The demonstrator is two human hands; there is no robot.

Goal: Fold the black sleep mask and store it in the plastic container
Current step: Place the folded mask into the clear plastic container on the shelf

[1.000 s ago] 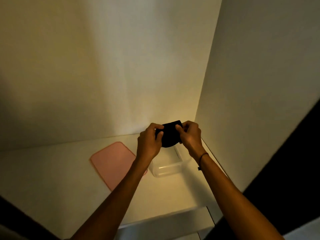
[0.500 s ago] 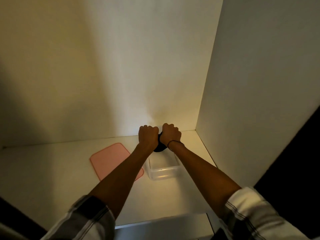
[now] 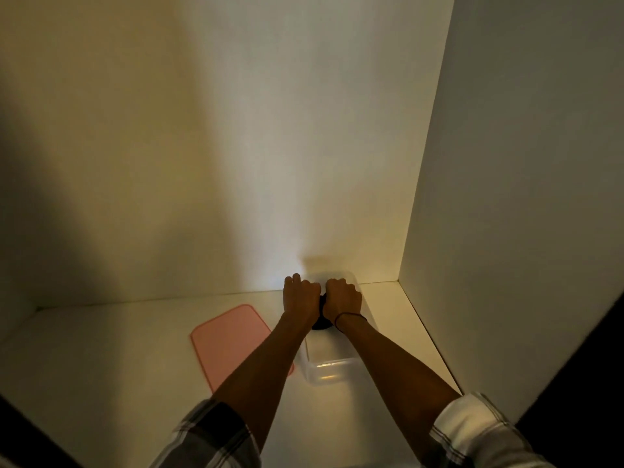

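Shelf surface (image 3: 101, 383), white and dimly lit, carries everything, boxed in by a back wall and a side panel (image 3: 506, 197) on the right. Farthest left lies a pink lid (image 3: 229, 342), flat, its right edge passing under the left forearm. Next comes the left hand (image 3: 301, 296), knuckles up, fingers curled down tight against the black sleep mask (image 3: 320, 320). Only a small dark wedge of the mask shows, pinched between the two wrists and sitting over the far half of the clear plastic container (image 3: 329, 368), which stands open just right of the lid. Pressed beside it, the right hand (image 3: 342, 296) is balled the same way on the mask, a thin dark band (image 3: 349, 315) around its wrist. Plaid sleeves (image 3: 209, 434) are rolled up both forearms.
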